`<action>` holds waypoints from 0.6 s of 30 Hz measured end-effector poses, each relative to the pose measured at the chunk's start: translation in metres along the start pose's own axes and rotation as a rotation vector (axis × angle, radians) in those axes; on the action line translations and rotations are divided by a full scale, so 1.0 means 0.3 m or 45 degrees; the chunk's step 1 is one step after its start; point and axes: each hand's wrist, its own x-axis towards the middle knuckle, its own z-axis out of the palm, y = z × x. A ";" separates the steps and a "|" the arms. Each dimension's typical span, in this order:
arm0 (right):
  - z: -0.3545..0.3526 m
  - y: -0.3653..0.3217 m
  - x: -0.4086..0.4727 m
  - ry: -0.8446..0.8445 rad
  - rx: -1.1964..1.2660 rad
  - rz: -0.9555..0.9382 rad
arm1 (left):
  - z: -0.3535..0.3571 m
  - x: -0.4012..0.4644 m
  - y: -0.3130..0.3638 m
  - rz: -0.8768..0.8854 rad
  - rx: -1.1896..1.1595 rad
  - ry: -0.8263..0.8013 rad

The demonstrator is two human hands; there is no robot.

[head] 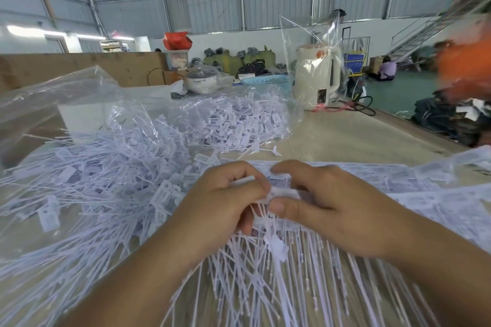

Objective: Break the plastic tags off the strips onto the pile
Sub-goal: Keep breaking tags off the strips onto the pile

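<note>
Pale wooden table (345,138) carries a big pile (106,180) of white tags at 9 o'clock. At 6 o'clock, left hand (220,202) and right hand (326,202) both have a grip pinching one tag strip (281,192), its thin tails fanning toward the viewer.

Even, soft daylight is spread across the whole hall, and hardly a shadow is cast on the bench (353,138). A bright strip light (25,31) is blown out at far left. Glare is picked up on the clear plastic bag (66,93). Strong wide-angle bending is seen along the wall girders and edges. Heavy motion blur is smeared over the orange-clad figure (462,66) at right, and the near tags (265,287) are softened.
</note>
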 end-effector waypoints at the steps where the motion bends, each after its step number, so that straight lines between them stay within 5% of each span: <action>1: -0.008 0.005 0.000 -0.001 0.028 -0.008 | -0.007 0.002 0.000 0.010 -0.035 0.021; 10: 0.002 -0.019 0.002 -0.046 -0.156 -0.045 | 0.003 -0.006 -0.012 0.036 0.086 0.019; 18: 0.025 -0.066 0.003 0.301 -0.119 0.042 | 0.029 0.003 -0.005 0.018 -0.282 0.190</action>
